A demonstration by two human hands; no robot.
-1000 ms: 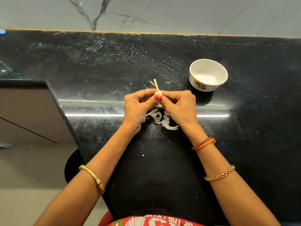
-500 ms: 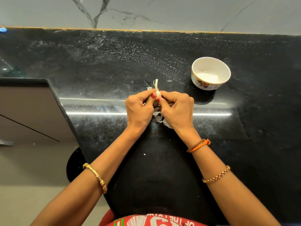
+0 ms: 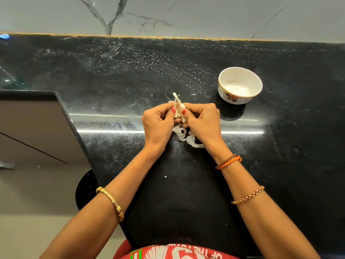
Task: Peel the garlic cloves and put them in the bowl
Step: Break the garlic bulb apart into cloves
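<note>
— Head view, the grip? Left hand and right hand both curled, thumbs and fingertips pinching one garlic clove between them, dry stalk pointing away, held above the black worktop.

— Under the hands? Loose peels on the worktop, partly hidden by the right hand.

— Bowl? White bowl well apart to the right and farther back; possibly something pale inside, hard to tell.

— Edges, room? Worktop's left edge just beside the left forearm; bare surface toward the marble wall.

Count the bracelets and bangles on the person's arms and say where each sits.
3: a gold bangle on the left forearm, an orange braided band at the right wrist, and a chain bracelet further up the right forearm.
</note>
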